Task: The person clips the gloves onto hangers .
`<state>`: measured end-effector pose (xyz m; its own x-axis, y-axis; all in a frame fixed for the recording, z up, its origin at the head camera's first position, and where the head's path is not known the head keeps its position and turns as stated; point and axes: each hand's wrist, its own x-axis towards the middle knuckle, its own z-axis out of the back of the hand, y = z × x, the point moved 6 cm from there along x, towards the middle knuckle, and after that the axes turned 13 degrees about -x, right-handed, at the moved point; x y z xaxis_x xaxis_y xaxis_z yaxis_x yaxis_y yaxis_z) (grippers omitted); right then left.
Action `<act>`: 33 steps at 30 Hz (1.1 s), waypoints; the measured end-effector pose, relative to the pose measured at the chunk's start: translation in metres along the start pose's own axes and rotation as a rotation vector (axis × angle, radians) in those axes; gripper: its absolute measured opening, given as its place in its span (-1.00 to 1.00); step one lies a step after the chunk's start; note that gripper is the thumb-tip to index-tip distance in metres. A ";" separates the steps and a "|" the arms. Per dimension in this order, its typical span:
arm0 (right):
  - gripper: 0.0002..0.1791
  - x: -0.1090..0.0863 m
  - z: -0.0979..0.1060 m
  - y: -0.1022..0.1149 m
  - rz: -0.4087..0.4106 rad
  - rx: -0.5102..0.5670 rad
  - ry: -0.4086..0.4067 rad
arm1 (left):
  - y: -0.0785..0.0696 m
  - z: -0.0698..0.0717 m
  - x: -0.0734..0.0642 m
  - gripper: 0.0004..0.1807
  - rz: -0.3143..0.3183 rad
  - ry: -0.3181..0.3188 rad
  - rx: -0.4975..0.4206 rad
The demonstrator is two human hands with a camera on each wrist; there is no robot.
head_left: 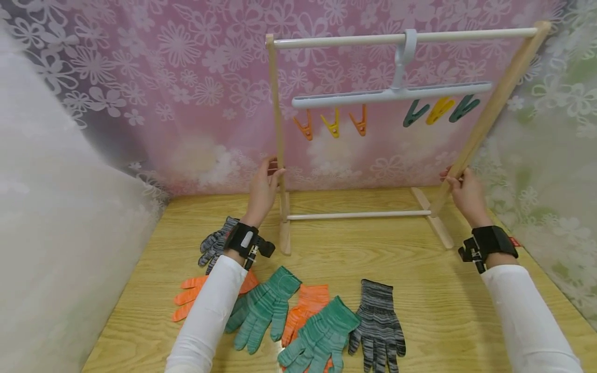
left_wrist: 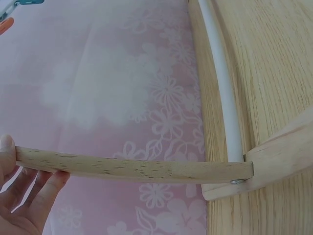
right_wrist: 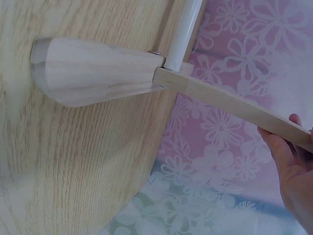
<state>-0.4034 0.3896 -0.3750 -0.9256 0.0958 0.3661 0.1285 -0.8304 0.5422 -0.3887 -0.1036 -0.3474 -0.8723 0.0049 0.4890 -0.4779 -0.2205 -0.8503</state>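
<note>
A small wooden drying rack (head_left: pixel 275 103) with white crossbars stands at the back of the table. My left hand (head_left: pixel 265 189) grips its left post (left_wrist: pixel 122 166) above the foot, thumb on one side and fingers on the other. On the right, my other hand (head_left: pixel 468 194) holds the right post (right_wrist: pixel 234 105) at a similar height. From the top bar (head_left: pixel 336 40) hangs a pale blue hanger (head_left: pixel 392 94). Orange, yellow and green clothespins, among them an orange one (head_left: pixel 305 127) and a green one (head_left: pixel 415 114), hang along it.
Several knit gloves lie on the wooden table (head_left: pixel 420 290) in front of the rack: green (head_left: pixel 268 308), orange (head_left: pixel 310 300) and grey-black (head_left: pixel 377 321). Another grey glove (head_left: pixel 214 246) lies beside my left wrist. A pink floral curtain (head_left: pixel 210 103) hangs close behind the rack.
</note>
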 end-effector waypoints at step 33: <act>-0.66 -0.012 -0.027 0.045 0.132 0.080 0.001 | 0.007 0.060 -0.017 -0.57 0.000 -0.046 -0.017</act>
<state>-0.3963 0.3361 -0.3750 -0.8993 -0.0118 0.4371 0.2769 -0.7891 0.5483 -0.3711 -0.1638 -0.3493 -0.8669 -0.0399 0.4968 -0.4796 -0.2043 -0.8534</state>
